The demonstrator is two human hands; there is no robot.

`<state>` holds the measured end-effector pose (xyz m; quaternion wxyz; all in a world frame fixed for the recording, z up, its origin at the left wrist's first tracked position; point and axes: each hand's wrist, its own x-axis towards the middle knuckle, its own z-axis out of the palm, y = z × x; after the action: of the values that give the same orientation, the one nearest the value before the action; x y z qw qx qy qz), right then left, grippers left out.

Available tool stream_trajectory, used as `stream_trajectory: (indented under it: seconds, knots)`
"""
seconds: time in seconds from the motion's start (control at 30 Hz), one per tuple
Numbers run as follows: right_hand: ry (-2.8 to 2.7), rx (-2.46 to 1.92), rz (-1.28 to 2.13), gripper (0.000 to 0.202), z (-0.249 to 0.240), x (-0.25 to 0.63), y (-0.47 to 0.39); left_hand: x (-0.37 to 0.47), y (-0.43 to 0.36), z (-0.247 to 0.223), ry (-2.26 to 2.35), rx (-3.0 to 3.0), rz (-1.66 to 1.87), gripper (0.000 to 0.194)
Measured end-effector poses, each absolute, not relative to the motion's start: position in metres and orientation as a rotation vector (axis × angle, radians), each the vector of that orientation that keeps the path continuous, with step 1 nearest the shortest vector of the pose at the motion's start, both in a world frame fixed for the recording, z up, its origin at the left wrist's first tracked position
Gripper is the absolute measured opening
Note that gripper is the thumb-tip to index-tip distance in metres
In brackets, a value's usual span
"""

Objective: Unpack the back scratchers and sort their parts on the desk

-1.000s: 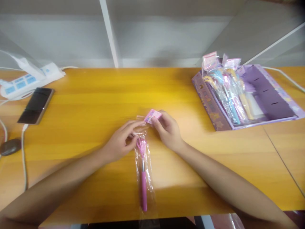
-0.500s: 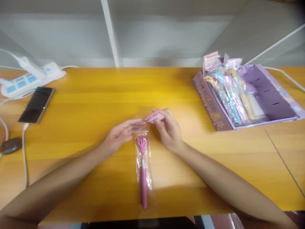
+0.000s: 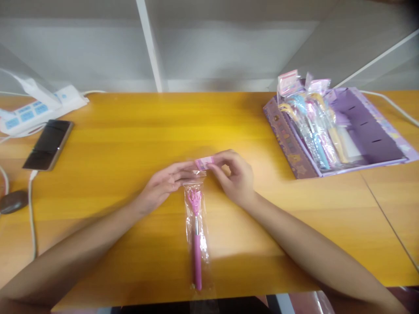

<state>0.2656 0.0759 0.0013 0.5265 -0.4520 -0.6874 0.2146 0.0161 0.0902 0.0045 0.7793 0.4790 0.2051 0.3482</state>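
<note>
My right hand [image 3: 235,176] pinches a small pink printed card [image 3: 204,163] between thumb and fingers. The fingers of my left hand [image 3: 166,181] are stretched out, their tips close to the card's left end; whether they touch it I cannot tell. Just below both hands, a pink back scratcher [image 3: 197,257] with a hand-shaped head lies in a clear plastic bag [image 3: 204,244] on the table. The bag's top edge sits under the card.
A purple display box [image 3: 386,163] at the right holds several bagged back scratchers [image 3: 322,135]. On the left are a black phone [image 3: 48,145], a white power strip [image 3: 44,111], a dark mouse [image 3: 13,202] and white cables on the wooden table [image 3: 131,131].
The pink card has shifted slightly left and turned flatter in my right hand. My left hand stays stretched out beside it. The bagged back scratcher still lies below.
</note>
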Motion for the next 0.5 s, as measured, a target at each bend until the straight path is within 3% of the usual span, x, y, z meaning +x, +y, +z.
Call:
stream_trajectory:
  seconds: [0.5]
  knots:
    - [-1.755, -1.062, 0.463, 0.013, 0.0041, 0.2666, 0.0766, 0.0178, 0.0914, 0.0048, 0.432, 0.961, 0.734, 0.060]
